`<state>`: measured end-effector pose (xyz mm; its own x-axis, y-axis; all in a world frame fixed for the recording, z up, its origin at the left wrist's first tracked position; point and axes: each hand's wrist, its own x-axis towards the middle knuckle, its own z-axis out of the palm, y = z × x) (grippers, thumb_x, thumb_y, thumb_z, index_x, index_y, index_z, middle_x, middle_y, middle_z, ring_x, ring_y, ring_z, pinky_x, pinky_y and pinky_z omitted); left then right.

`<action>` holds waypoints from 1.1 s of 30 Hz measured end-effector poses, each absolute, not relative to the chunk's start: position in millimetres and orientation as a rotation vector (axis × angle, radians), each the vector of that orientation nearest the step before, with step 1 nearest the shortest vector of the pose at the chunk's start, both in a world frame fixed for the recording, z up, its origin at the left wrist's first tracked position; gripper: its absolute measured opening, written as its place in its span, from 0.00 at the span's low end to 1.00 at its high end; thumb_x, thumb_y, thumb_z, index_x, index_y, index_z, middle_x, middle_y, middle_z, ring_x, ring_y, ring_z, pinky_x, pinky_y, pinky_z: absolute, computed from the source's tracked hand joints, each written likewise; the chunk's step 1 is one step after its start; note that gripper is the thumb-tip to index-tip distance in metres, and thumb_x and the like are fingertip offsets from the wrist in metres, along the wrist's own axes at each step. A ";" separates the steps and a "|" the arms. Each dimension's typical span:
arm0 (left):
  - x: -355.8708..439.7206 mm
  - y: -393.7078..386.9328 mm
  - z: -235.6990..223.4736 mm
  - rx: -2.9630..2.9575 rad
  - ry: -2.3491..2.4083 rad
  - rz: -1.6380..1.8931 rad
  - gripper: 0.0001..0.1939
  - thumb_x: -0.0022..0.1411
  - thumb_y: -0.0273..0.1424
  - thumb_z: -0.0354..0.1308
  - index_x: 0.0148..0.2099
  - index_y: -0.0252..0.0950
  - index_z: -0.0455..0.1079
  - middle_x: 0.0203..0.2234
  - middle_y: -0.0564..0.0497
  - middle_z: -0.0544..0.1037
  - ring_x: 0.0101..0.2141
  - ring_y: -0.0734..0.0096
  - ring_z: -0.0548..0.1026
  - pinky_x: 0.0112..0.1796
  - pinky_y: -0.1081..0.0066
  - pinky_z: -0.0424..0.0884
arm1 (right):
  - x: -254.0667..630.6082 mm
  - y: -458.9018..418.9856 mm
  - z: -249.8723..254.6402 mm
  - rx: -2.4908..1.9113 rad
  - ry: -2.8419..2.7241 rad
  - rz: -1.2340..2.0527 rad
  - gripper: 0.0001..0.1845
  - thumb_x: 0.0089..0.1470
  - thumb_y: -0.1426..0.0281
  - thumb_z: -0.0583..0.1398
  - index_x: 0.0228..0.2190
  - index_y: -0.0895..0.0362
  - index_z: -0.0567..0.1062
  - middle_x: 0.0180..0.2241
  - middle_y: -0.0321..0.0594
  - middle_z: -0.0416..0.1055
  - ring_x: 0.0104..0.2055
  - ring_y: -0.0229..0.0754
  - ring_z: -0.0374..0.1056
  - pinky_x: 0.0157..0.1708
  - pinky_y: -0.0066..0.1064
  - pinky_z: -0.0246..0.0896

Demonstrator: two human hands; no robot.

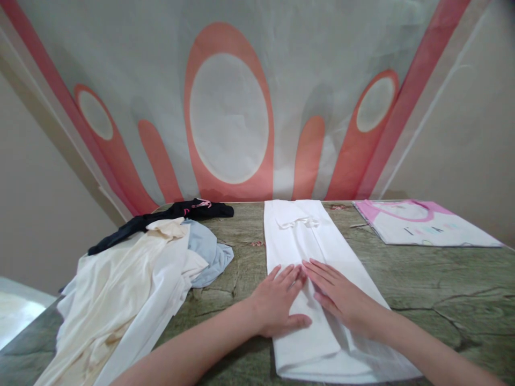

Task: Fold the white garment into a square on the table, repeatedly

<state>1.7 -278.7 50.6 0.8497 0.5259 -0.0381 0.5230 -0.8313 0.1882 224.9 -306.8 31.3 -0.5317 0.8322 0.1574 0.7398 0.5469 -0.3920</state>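
Garment (295, 236), white — flat beneath both hands (308, 295), fingers extended, palms down, grasping nothing.

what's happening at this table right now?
A person is pressing both hands, left and right, flat on a long white garment that lies folded into a narrow strip on the wood-patterned table. To the left is a loose heap: cream and white clothing, a light blue piece and a black one. A pink-and-white shirt lies folded flat at the far right.
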 end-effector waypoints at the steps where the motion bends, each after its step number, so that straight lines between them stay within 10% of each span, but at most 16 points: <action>1: 2.8 -281.1 50.7 2.836 0.797 0.020 0.39 0.61 0.54 0.35 0.65 0.33 0.43 0.62 0.42 0.46 0.62 0.60 0.40 0.59 0.57 0.39 | 223.5 -306.9 30.2 -1.293 -2.495 0.409 0.29 0.60 0.62 0.47 0.61 0.52 0.49 0.63 0.39 0.45 0.63 0.45 0.42 0.60 0.45 0.42; 33: 30.8 -172.8 25.7 2.876 1.094 0.052 0.36 0.62 0.54 0.30 0.65 0.39 0.42 0.63 0.44 0.43 0.61 0.54 0.43 0.56 0.52 0.40 | 273.0 -196.3 -3.7 -1.967 -2.324 0.038 0.37 0.57 0.48 0.36 0.60 0.55 0.51 0.63 0.41 0.42 0.64 0.49 0.38 0.60 0.46 0.36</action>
